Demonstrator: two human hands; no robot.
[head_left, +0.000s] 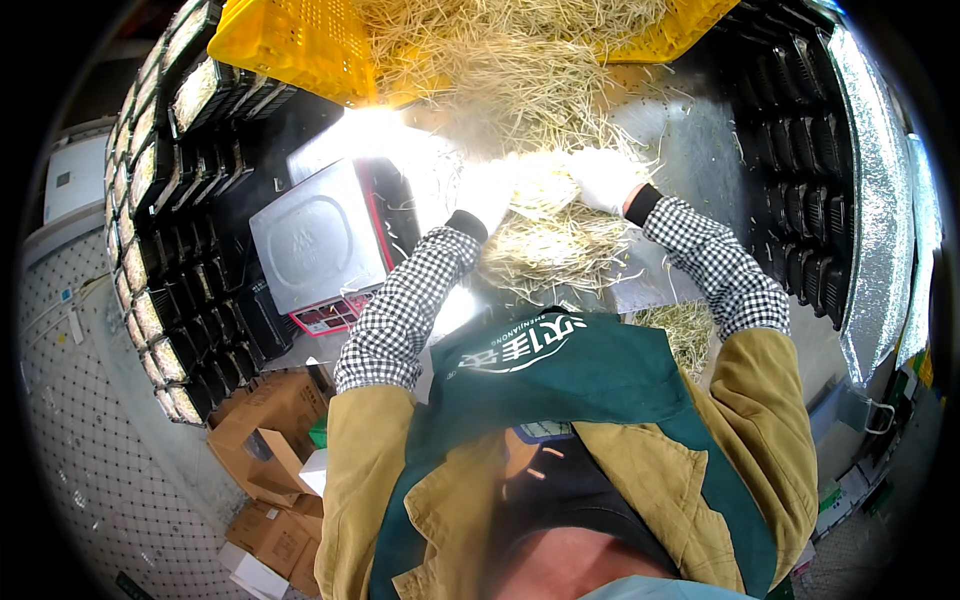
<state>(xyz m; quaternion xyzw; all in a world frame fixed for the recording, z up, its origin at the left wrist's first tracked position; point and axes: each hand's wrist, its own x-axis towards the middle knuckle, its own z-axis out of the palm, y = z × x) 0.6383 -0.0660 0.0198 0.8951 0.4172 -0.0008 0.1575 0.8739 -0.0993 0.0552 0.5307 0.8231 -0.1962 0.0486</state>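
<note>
Pale, thin bean sprouts (510, 85) spill from a yellow perforated crate (300, 50) onto the work surface ahead of me. Strong glare washes out the area around both white-gloved hands. My left hand (487, 192) and my right hand (605, 180) close in from either side on a clump of sprouts (545, 188). The fingers of the right look curled against it; those of the left are mostly lost in the light. Just below them, nearer my body, lies another loose heap of sprouts (555, 250).
Left of my forearm stands a scale (315, 235) with a metal plate and red body. Stacked black trays (190, 240), several filled, rise at the left; more black trays (800, 190) line the right beside silvery foil (870, 200). Cardboard boxes (265, 430) sit lower left.
</note>
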